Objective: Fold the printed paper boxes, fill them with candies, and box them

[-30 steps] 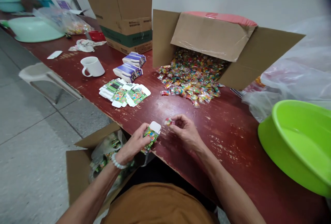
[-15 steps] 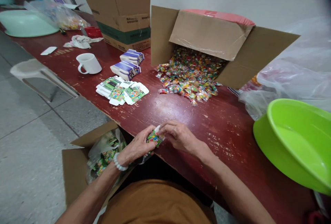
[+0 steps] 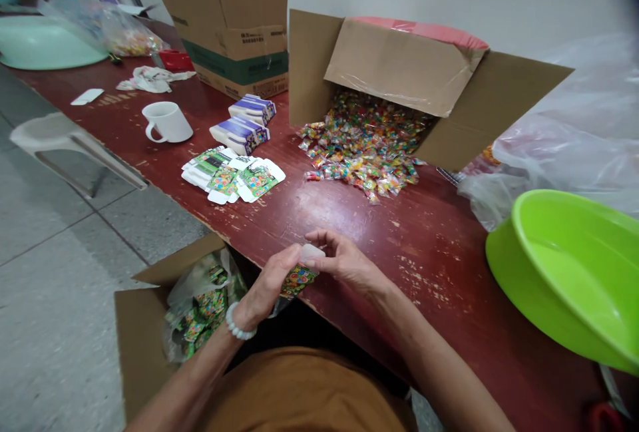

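Note:
A small green printed candy box (image 3: 298, 280) is held at the table's front edge, its white end flap (image 3: 311, 253) showing at the top. My left hand (image 3: 269, 284) is wrapped round the box, thumb near the flap. From the other side my right hand (image 3: 342, 260) has its thumb on the flap, with the fingers curved behind it. Beyond my hands, flat green-and-white boxes (image 3: 234, 176) lie in a loose pile. Wrapped candies (image 3: 364, 159) spill out of a cardboard box (image 3: 399, 62) lying on its side.
Purple-and-white boxes (image 3: 242, 134) and a white mug (image 3: 167, 122) stand on the red table (image 3: 424, 252). A lime-green basin (image 3: 549, 285) is at right. Below left, a carton (image 3: 142, 345) holds a bag of filled boxes (image 3: 204, 309). A white stool (image 3: 54, 131) stands beside the table.
My left thumb has moved up toward the flap, and my right fingers have opened out around it. The box has turned, showing more of its white flap. The view has shifted slightly.

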Tool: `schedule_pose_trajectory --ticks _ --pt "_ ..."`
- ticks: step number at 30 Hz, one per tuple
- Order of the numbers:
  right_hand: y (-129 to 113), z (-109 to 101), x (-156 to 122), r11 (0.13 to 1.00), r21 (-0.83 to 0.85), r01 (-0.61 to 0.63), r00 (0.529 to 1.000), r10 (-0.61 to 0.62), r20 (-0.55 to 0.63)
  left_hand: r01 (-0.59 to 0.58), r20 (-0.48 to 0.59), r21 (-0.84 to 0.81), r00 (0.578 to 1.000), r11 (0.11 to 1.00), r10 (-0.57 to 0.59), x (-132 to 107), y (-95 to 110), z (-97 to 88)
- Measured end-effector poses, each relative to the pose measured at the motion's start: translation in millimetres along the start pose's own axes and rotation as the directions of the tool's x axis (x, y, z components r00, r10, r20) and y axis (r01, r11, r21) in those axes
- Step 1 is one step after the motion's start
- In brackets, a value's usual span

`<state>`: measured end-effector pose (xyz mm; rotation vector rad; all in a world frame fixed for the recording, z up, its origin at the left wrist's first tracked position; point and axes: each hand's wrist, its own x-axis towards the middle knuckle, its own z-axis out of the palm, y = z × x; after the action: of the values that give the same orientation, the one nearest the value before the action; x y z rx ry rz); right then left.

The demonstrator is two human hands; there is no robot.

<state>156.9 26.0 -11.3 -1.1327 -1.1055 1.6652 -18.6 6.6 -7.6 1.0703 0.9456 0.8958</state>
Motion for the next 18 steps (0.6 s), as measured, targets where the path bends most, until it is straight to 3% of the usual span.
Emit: schedule_pose_trajectory --ticks 3,6,8,10,12,14,16,18 --pt "-2.8 0.7 -3.7 0.984 0.165 -0.072 0.997 0.073 0.004 0.037 -0.048 -0.079 0.998 0.996 -0.041 1.6 -1.7 3.6" --pt "-1.5 0.4 -7.8 0.985 0.168 -0.034 0.999 0.035 -0.002 0.049 -0.079 -0.162 0.995 0.986 -0.062 1.6 -0.6 8.6" --pt "1.3 3.2 -9.4 0.997 0.02 0.078 0.996 -0.077 -0.046 0.055 -0.103 -0.203 0.992 0.978 -0.078 1.2 -1.0 12.1" --pt "3.9 8.2 -9.5 0.953 -0.209 0.219 0.964 -0.244 -0.104 0.086 -0.118 -0.251 0.986 0.964 -0.119 1.0 -2.4 15.0" --pt "5.5 13.0 -8.3 0.912 -0.321 0.254 0.945 -0.304 -0.118 0.126 -0.125 -0.298 0.978 0.946 -0.169 0.9 -3.5 16.7" --pt "6.7 15.3 -6.5 0.963 -0.211 0.166 0.975 -0.193 -0.113 0.151 -0.137 -0.318 0.97 0.936 -0.203 0.7 -3.1 17.2" --pt "8.4 14.7 -4.8 0.998 0.002 0.055 0.994 -0.054 -0.096 0.156 -0.15 -0.323 0.965 0.934 -0.213 0.4 -1.7 16.3" --pt "11.0 12.5 -3.8 0.99 0.136 0.026 0.996 -0.015 -0.083 0.15 -0.161 -0.325 0.964 0.934 -0.211 0.2 -0.9 14.9"
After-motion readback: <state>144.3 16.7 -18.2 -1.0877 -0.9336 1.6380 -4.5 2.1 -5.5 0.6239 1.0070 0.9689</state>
